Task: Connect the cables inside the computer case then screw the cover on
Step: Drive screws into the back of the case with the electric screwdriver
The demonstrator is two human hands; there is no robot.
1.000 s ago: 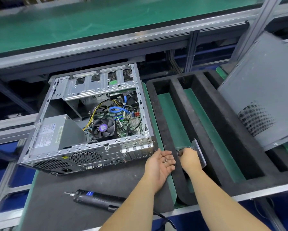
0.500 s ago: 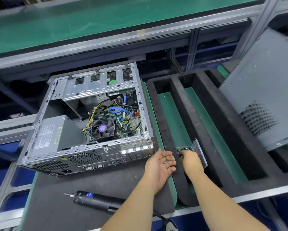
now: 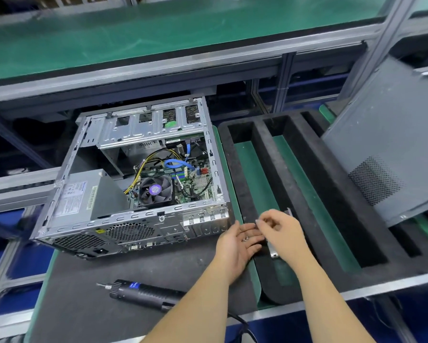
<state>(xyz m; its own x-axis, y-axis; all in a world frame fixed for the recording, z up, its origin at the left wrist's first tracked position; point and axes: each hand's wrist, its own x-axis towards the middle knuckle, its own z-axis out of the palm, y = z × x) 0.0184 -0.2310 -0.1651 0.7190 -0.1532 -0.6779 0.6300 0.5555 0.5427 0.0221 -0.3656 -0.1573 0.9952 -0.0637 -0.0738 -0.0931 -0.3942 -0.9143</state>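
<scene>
The open computer case (image 3: 133,184) lies on its side on a dark mat, with fan, motherboard and blue and yellow cables showing. Its grey cover panel (image 3: 391,149) leans at the far right. My left hand (image 3: 235,246) is palm up by the case's rear corner, with small screws (image 3: 246,238) lying on it. My right hand (image 3: 282,233) hovers just right of that palm, thumb and fingertips pinched on something tiny, seemingly a screw, though it is blurred. A small metal screw box (image 3: 273,253) is mostly hidden under the right hand.
An electric screwdriver (image 3: 143,292) lies on the mat near the front edge, tip pointing left, its cord running off the bench. A black foam tray (image 3: 265,169) with long green-floored slots fills the right half. A raised green shelf (image 3: 158,33) runs along the back.
My right hand has lifted out of the metal screw box and moved left over the open left palm. The left hand has stayed palm up beside the case.
</scene>
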